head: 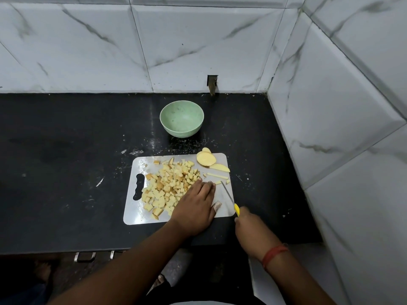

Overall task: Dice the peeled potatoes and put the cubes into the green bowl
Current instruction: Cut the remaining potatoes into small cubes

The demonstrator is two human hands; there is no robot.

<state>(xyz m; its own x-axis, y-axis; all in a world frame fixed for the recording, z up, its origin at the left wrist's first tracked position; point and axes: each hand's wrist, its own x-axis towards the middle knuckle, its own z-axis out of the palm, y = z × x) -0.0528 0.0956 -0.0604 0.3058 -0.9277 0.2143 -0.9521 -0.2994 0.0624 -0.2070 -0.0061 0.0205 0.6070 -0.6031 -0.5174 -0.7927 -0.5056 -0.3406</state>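
Note:
A steel cutting board lies on the black counter. A heap of potato cubes covers its left and middle. My left hand lies flat on the board with straight fingers touching the right side of the heap. My right hand grips a yellow-handled knife, blade tip down on the board near some potato strips. Potato slices sit at the board's far right corner. The green bowl stands empty behind the board.
Marble-tiled walls close the counter at the back and on the right. A dark hole in the back wall sits behind the bowl. The black counter stretches left of the board. Drawer handles show under the front edge.

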